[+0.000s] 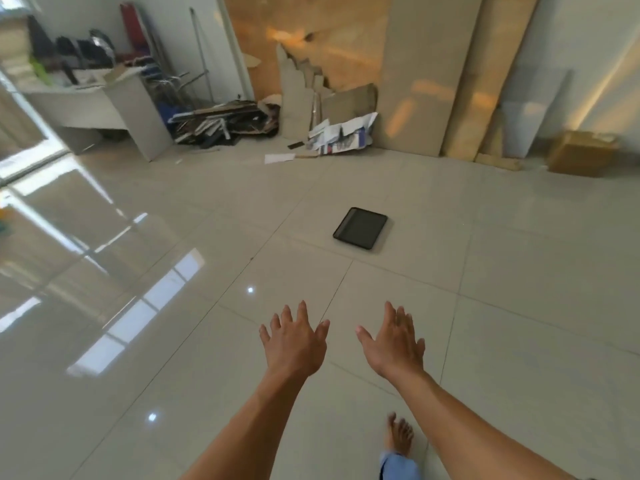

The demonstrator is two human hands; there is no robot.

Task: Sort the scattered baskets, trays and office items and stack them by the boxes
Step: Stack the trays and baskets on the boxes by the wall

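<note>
While both arms stretch out over the tiled floor (502,306), the left hand (294,344) and right hand (393,344) are spread wide, fingers straight, holding nothing. The black tray (360,228) lies flat on the floor at 12 o'clock, well apart from them. Cardboard box (581,152) at 2 o'clock by the wall, cluttered white bench (104,105) at 10.

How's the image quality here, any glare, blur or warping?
Head view: window glare washes the glossy floor at left; head view again, wide-angle warping tilts the leaning boards and desk; the far clutter is soft, while the black tray, left hand and right hand look fairly sharp.
</note>
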